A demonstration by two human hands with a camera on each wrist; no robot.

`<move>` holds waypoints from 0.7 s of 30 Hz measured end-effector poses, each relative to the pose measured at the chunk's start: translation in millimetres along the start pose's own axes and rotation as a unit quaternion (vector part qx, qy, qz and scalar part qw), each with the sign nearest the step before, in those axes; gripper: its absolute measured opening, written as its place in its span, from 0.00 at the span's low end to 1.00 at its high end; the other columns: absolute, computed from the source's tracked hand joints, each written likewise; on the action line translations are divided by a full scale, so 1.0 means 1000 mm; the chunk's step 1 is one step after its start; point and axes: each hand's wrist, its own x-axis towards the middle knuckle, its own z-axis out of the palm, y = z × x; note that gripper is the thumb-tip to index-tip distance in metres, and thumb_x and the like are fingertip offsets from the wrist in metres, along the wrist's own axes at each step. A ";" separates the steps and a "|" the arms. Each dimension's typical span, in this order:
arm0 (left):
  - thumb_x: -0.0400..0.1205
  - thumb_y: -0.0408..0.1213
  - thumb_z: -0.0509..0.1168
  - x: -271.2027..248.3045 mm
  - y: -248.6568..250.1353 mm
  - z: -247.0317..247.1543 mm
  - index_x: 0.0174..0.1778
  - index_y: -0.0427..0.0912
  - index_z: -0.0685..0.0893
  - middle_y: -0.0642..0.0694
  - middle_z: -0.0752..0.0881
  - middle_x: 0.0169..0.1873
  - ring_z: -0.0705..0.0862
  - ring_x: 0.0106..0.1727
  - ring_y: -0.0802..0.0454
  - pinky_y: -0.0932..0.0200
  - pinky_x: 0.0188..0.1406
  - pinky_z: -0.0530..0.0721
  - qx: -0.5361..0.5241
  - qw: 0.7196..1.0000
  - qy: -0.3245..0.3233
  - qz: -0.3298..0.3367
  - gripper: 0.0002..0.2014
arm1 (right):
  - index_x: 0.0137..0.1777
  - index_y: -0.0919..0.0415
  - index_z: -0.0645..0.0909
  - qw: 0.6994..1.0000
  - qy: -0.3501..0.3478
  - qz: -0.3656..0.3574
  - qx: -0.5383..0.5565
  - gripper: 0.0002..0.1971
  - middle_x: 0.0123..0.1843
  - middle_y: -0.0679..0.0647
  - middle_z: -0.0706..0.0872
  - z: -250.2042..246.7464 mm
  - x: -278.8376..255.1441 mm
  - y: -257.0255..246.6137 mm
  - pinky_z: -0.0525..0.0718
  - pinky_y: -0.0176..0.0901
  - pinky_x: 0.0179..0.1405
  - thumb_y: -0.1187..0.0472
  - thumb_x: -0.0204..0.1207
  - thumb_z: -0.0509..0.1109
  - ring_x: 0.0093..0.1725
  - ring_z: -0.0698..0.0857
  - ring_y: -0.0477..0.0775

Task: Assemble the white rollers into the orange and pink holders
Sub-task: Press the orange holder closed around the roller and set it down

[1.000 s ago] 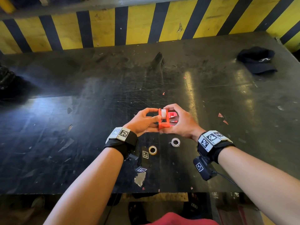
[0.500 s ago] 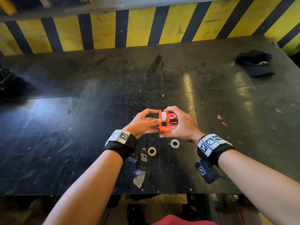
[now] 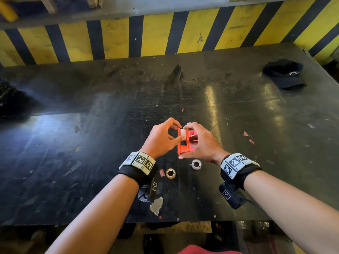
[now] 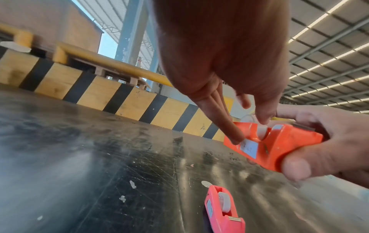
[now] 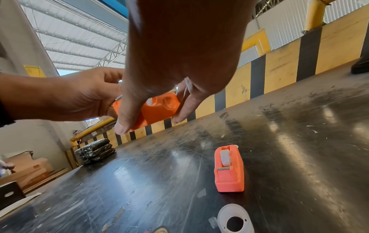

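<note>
My right hand (image 3: 189, 142) grips the orange holder (image 3: 183, 149) just above the black table (image 3: 110, 143), thumb under its near end and fingers over the far end. A white roller (image 3: 182, 133) sits in the holder's slot. My left hand (image 3: 177, 132) pinches that roller between thumb and index. In the left wrist view its other fingers (image 4: 235, 137) lie straight against the side of the orange holder (image 4: 283, 145). The pink holder (image 5: 229, 168) lies on the table beyond with a white roller (image 5: 225, 157) in it.
Two small tape rolls lie near my wrists, a yellowish one (image 3: 170, 173) and a clear one (image 3: 196, 164). A black cap (image 3: 284, 74) sits far right. A dark stack (image 5: 95, 149) stands at the table's left. A yellow-black striped barrier (image 3: 156, 37) backs the table.
Both hands keep the orange holder in the same place. My left index finger has arched higher over the roller's top.
</note>
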 end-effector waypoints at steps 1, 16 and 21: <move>0.79 0.42 0.79 -0.001 -0.001 0.001 0.58 0.52 0.83 0.55 0.88 0.56 0.94 0.36 0.59 0.52 0.43 0.95 0.018 1.000 -0.001 0.013 0.15 | 0.72 0.47 0.75 1.000 0.000 0.001 -0.001 0.48 0.68 0.46 0.81 0.000 0.000 0.000 0.74 0.22 0.48 0.49 0.52 0.96 0.61 0.84 0.49; 0.83 0.43 0.73 0.009 0.002 0.009 0.50 0.50 0.91 0.49 0.92 0.40 0.92 0.36 0.51 0.44 0.44 0.94 0.098 0.995 -0.015 0.005 0.03 | 0.70 0.47 0.76 1.000 0.013 0.008 0.013 0.47 0.66 0.44 0.81 0.003 -0.002 0.004 0.74 0.20 0.52 0.49 0.51 0.96 0.62 0.84 0.47; 0.85 0.41 0.71 0.008 0.007 0.007 0.48 0.49 0.89 0.51 0.89 0.45 0.90 0.41 0.51 0.44 0.49 0.93 0.118 0.991 -0.057 -0.007 0.03 | 0.71 0.46 0.76 1.000 0.007 0.014 0.005 0.47 0.66 0.44 0.81 0.003 -0.002 0.006 0.74 0.17 0.47 0.49 0.52 0.96 0.60 0.82 0.44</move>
